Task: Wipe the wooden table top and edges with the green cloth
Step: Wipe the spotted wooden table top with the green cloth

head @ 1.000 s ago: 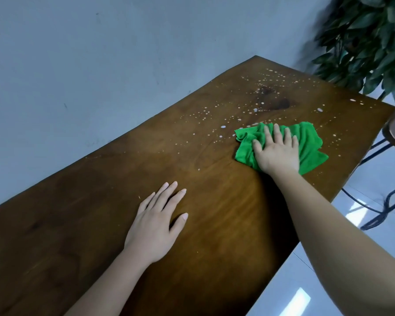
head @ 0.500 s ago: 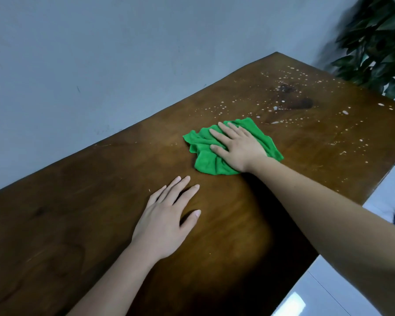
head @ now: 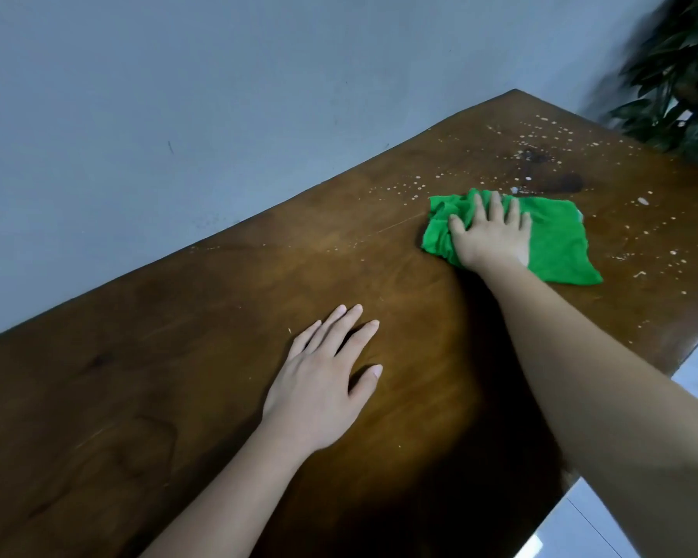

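Cloth [head: 557, 243] slid right | right hand [head: 490, 235] flat atop | left hand [head: 319, 380] flat, table [head: 178, 356]

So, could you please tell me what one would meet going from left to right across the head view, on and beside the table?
Left hand flat on the wooden table → right hand pressing the green cloth → white droplets → leafy plant past the table's far right corner.

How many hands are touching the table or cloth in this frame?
2. The left hand lies flat on the bare wooden table; the right hand presses the green cloth farther along.
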Demonstrator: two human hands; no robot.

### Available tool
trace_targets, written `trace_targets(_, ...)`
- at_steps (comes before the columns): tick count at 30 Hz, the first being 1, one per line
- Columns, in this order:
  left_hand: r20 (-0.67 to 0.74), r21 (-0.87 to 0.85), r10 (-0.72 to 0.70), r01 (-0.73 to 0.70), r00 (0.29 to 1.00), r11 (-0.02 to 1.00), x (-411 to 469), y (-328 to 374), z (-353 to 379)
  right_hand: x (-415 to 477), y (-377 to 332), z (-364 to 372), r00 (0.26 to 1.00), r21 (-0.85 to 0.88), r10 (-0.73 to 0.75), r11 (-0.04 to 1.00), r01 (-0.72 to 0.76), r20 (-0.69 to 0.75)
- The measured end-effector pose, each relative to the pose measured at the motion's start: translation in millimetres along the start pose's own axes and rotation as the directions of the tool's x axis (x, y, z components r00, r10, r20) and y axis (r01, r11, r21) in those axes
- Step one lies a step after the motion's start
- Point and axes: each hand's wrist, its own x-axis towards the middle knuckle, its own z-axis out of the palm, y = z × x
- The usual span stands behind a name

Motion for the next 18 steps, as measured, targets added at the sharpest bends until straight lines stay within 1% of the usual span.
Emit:
trace_targets(3,0.003,-0.007,0.01,-0.01,1.0,1.0,-0.8,-0.2,-0.2,-23.5,-65.3,7.6,0.987,-0.022,-0.156,0.987,0.156,0.024)
trace_targets(5,-0.008,-0.006,0.015,-0.015,1.0,1.0,-1.2,0.1,0.0,-42.7,-110.0,13.7,0.954,-0.034,-0.296,0.954,0.298,0.045)
trace_targets(7,-0.01,0.005,0.016,-0.016,1.0,1.0,-1.0,0.7,0.3,-61.0,-147.9,18.7,0.882,-0.046,-0.464,0.882,0.468,0.08)
trace_targets(9,-0.007,0.01,0.015,-0.015,1.0,1.0,-0.2,0.8,0.6,-74.0,-171.9,21.6,0.785,-0.05,-0.608,0.786,0.616,0.121)
trace_targets(11,-0.008,0.002,0.017,-0.017,1.0,1.0,0.6,0.4,0.3,-76.6,-177.4,22.3,0.7,-0.045,-0.698,0.703,0.71,0.151)
trace_targets(14,-0.017,-0.008,0.026,-0.027,1.0,1.0,1.3,0.1,-0.6,-64.2,-158.0,16.3,0.594,-0.012,-0.788,0.6,0.8,0.163)
trace_targets(15,-0.013,-0.008,0.026,-0.026,1.0,1.0,1.3,-0.1,-1.2,-57.6,-147.3,12.7,0.578,-0.001,-0.802,0.585,0.811,0.153)
trace_targets(16,-0.01,-0.006,0.025,-0.025,1.0,1.0,1.5,-0.4,-1.7,-49.3,-135.0,8.8,0.582,0.009,-0.8,0.589,0.808,0.142)
trace_targets(18,-0.009,-0.006,0.023,-0.023,1.0,1.0,1.9,-0.7,-2.8,-29.0,-106.5,1.4,0.639,0.016,-0.76,0.645,0.764,0.117)
